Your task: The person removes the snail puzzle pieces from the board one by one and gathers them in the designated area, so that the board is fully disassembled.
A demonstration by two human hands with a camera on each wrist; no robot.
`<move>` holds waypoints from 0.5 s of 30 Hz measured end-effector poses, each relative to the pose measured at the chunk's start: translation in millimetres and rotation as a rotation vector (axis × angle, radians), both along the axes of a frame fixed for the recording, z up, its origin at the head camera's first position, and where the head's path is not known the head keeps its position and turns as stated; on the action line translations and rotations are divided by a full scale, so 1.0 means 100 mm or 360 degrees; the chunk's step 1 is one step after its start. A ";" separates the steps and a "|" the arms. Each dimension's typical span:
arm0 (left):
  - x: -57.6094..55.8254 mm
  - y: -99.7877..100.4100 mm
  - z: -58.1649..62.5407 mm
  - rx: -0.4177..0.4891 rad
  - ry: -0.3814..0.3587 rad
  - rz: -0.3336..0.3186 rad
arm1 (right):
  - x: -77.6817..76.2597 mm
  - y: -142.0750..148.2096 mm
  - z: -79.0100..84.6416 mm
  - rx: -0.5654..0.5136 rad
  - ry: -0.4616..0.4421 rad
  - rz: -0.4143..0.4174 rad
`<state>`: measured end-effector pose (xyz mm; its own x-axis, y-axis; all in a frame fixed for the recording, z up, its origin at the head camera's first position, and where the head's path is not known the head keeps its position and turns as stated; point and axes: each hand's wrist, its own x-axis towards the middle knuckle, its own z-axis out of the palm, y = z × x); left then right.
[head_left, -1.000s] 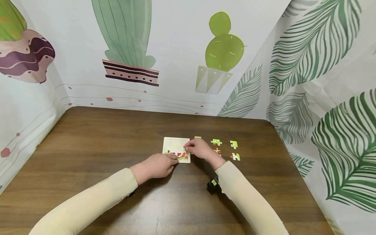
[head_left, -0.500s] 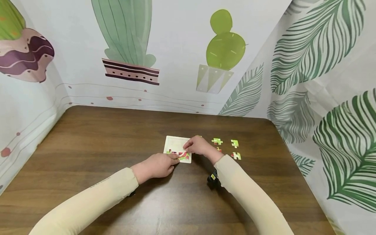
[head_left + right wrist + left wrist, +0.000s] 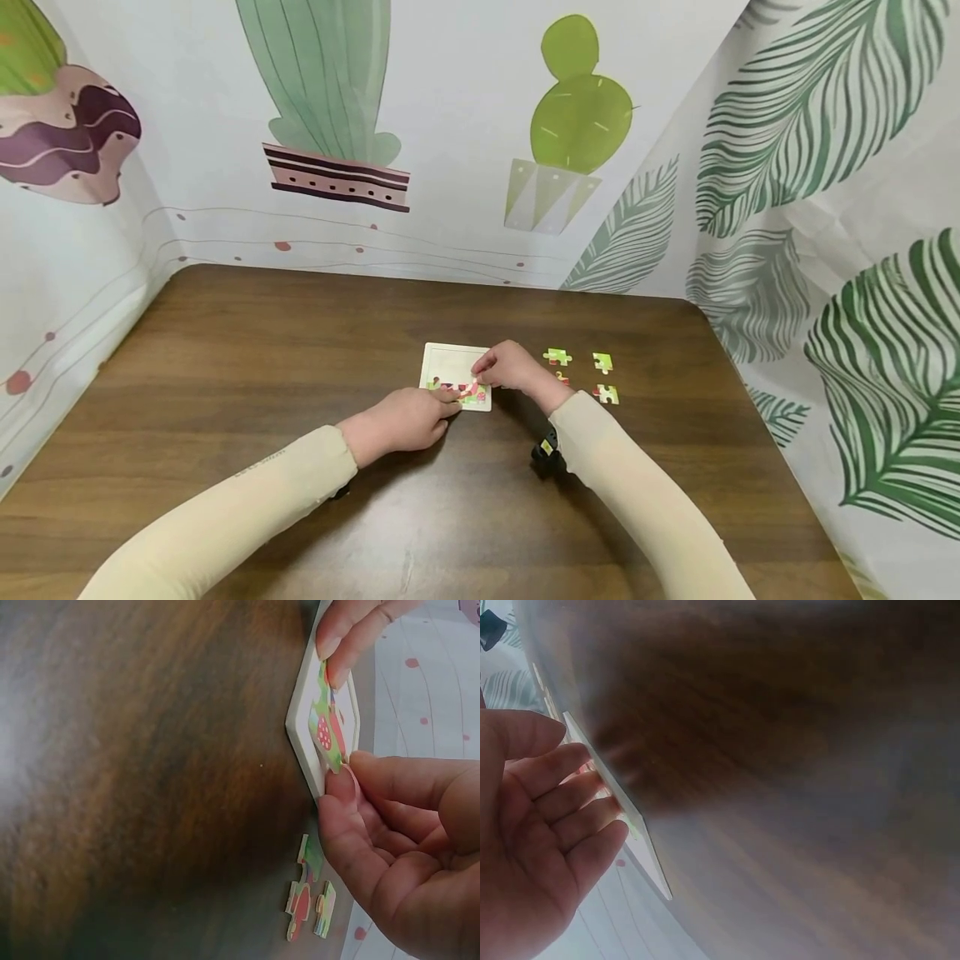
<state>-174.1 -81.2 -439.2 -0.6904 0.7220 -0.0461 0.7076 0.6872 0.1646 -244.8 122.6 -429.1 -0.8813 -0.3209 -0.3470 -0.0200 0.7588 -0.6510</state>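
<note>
A white puzzle tray (image 3: 452, 354) lies on the table with a strip of colourful picture pieces along its near side. My left hand (image 3: 411, 418) rests its extended fingers on that near strip; in the left wrist view its fingers (image 3: 570, 795) reach over the tray's edge. At the tray's right side my right hand (image 3: 512, 367) pinches the edge of a puzzle piece between thumb and index finger. From the right wrist, a green puzzle piece (image 3: 324, 731) with a red dotted shape shows at the right hand's fingertips, tilted at the tray's rim.
To the right of the tray lie several loose puzzle pieces, among them a green one (image 3: 557, 357), a corner piece (image 3: 602, 362) and a lower one (image 3: 607, 394). Another is partly covered by the right hand. A printed wall sheet (image 3: 450, 242) borders the brown table (image 3: 300, 333).
The right hand has shifted slightly left over the tray, and one loose piece behind it is now hidden. The left hand stays in place. The head view has tilted a little.
</note>
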 end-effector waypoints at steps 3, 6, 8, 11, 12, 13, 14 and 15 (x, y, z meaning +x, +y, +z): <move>0.01 -0.01 0.00 0.0013 -0.0021 0.0007 | -0.01 0.00 0.00 0.0006 -0.0012 0.0009; 0.01 -0.01 -0.01 0.0030 -0.0022 -0.0004 | -0.01 -0.01 0.01 0.0000 -0.0030 0.0019; 0.02 -0.01 -0.01 0.0039 -0.0012 -0.0018 | -0.02 -0.01 0.01 0.0006 -0.0028 0.0021; 0.02 -0.01 -0.01 0.0052 0.0010 -0.0031 | -0.02 0.00 0.02 0.0025 -0.0021 0.0026; 0.02 -0.01 -0.02 0.0056 0.0011 -0.0028 | -0.02 0.00 0.03 0.0029 -0.0022 0.0029; 0.02 -0.01 -0.02 0.0060 0.0012 -0.0026 | -0.02 0.00 0.04 0.0031 -0.0025 0.0031; 0.02 -0.01 -0.03 0.0060 0.0017 -0.0023 | -0.02 0.00 0.04 0.0029 -0.0026 0.0036; 0.02 -0.01 -0.04 0.0060 0.0020 -0.0019 | -0.02 0.00 0.04 0.0027 -0.0029 0.0040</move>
